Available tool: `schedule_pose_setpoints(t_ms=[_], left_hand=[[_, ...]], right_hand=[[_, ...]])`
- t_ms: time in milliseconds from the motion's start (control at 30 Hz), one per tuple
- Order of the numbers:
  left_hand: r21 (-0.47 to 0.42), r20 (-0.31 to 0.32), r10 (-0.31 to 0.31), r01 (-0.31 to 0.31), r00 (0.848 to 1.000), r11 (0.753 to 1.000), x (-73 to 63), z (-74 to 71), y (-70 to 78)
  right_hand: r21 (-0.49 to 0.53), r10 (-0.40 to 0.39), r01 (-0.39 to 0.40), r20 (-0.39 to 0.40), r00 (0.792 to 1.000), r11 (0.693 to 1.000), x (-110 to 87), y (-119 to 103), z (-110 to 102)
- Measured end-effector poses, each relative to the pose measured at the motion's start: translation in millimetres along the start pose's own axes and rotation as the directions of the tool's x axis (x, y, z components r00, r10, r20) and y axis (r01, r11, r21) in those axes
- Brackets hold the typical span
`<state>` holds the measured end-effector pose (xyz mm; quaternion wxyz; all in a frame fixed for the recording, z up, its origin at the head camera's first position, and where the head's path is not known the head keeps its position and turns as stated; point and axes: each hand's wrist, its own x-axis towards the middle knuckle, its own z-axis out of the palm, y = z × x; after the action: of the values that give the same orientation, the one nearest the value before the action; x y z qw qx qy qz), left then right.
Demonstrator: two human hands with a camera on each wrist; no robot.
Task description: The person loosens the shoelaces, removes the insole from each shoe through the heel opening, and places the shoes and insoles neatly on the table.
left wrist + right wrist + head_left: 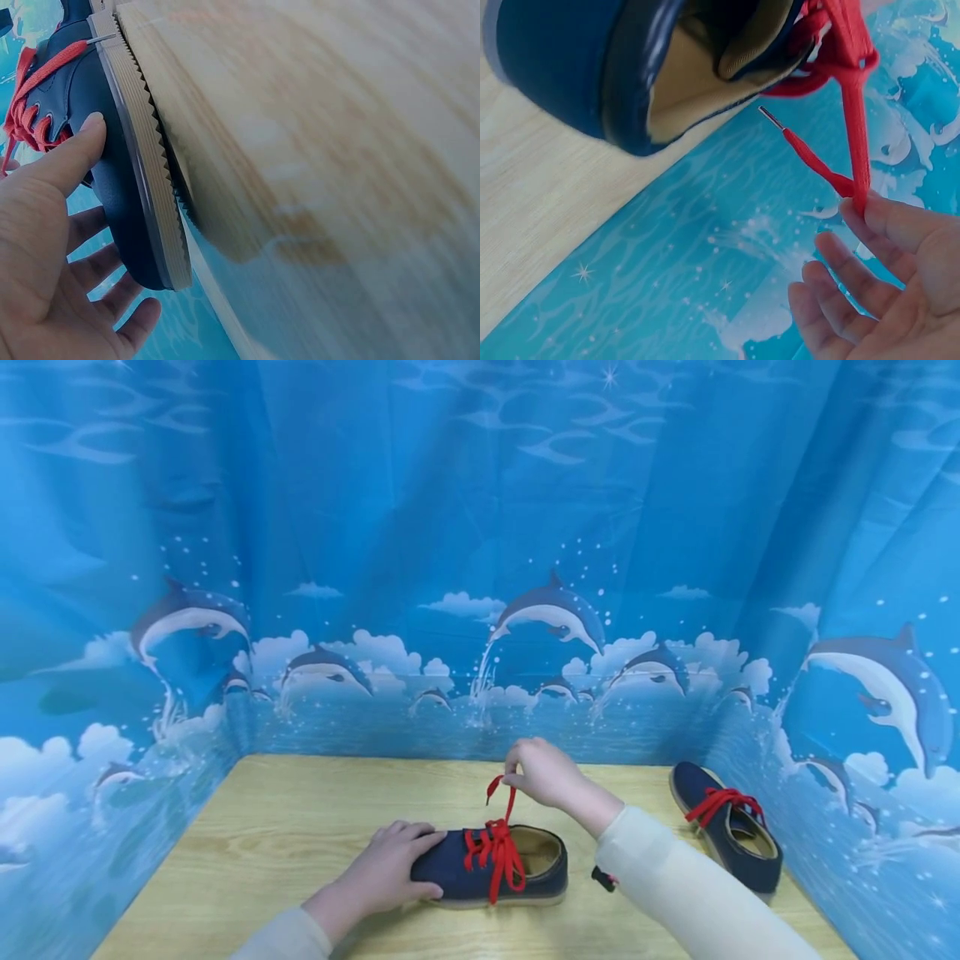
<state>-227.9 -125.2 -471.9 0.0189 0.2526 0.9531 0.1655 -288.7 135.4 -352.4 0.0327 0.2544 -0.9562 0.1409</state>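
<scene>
No readable text, label, brand, number or sign in any view.

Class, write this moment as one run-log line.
left hand: grips navy shoe by toe | right hand: pinches red lace, raised above shoe | second shoe: on table, to the right
</scene>
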Motion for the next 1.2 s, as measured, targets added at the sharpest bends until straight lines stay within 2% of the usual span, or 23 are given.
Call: schedule_pose_setpoints(t_ms=[300,567,1033,1200], left_hand=[[0.000,0.006,-0.002,0.002,1.000,1.000,0.2,-0.3,0.4],[0.001,0.009,-0.002,0.002,1.000,1.000,0.8,-0.6,-0.1],[-0.011,0.013,-0.008,0.008,1.000,1.000,0.0,-0.5,0.0],[-0.002,0.013,-0.005,0.005,1.000,1.000,-0.3,0.5,-0.7]], right_hand=[[-0.036,0.029,-0.030,-0.032,0.999,0.999,3.4,12.5,-6.9],[-0.064,0.013,-0.017,-0.062,0.998,0.998,8.0,26.8,-12.0],[-0.074,0.051,-0.055,-0.046,0.998,0.996,15.6,57.3,-12.1],[-0.021,0.099,-0.099,0.012,0.995,0.995,16.0,71.2,-0.5]])
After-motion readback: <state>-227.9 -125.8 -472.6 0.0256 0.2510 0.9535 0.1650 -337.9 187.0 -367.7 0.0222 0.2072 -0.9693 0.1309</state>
